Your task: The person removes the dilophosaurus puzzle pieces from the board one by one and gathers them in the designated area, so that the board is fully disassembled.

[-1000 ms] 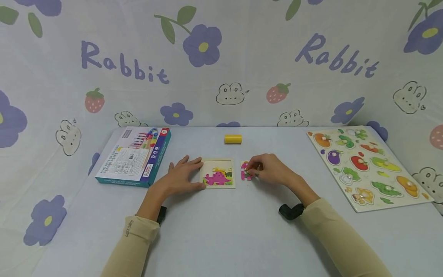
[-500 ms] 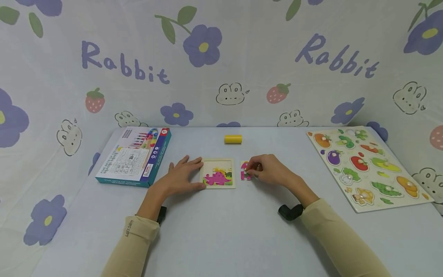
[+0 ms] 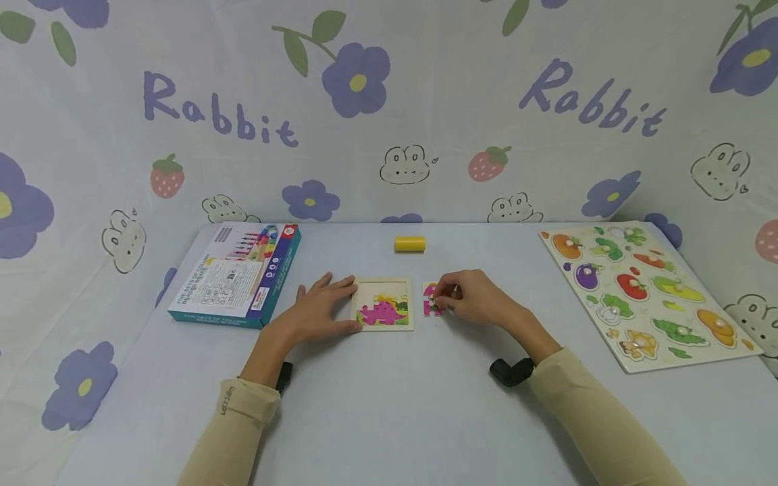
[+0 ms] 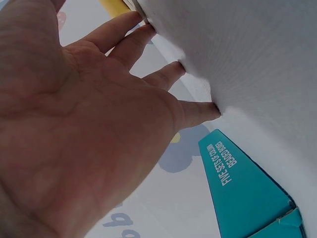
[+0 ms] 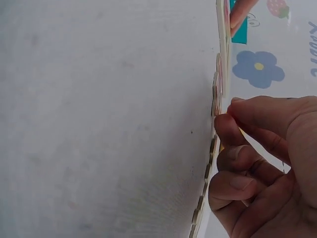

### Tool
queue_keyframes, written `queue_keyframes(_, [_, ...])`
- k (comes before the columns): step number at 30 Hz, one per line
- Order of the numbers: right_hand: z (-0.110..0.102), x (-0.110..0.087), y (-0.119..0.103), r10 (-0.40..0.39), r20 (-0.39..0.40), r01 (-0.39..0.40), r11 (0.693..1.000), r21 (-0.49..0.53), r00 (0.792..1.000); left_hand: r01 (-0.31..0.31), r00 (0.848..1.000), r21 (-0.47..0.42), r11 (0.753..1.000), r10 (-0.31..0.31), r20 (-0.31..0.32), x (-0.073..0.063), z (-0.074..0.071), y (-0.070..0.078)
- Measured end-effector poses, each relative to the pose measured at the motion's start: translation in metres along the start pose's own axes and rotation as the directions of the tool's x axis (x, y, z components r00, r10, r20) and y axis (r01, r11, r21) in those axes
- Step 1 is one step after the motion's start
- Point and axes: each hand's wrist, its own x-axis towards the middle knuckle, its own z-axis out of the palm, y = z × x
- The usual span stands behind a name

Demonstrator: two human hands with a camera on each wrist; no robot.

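In the head view a small square wooden puzzle tray lies mid-table, with a magenta dinosaur picture partly filling it. The left hand rests at the tray's left side, fingers spread, thumb and index finger touching its edge. Its fingertips press down on the table in the left wrist view. Just right of the tray lie loose magenta puzzle pieces. Over them the right hand has its fingers curled, thumb and index finger pinching a puzzle piece that they mostly hide. The right wrist view shows the pieces edge-on at the fingertips.
A yellow cylinder lies behind the tray. To the left is a teal and white box; a vegetable knob puzzle board lies to the right. A patterned cloth hangs behind the table.
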Motion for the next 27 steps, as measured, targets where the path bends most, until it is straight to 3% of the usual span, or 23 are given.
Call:
queue_keyframes(7, [0.003, 0.008, -0.008, -0.041, 0.006, 0.04, 0.999, 0.031, 0.999, 0.0, 1.0, 0.004, 1.0, 0.0, 0.003, -0.002, 0.0, 0.0])
queue_keyframes(18, [0.022, 0.039, -0.036, -0.066, 0.08, 0.062, 0.997, 0.043, 0.995, -0.001, 1.0, 0.011, 1.0, 0.001, 0.01, 0.0, -0.001, -0.002])
queue_keyframes(27, [0.033, 0.054, -0.047, -0.084, 0.129, 0.084, 0.996, 0.003, 0.988, -0.003, 1.0, 0.009, 1.0, 0.003, 0.015, 0.001, -0.002, -0.001])
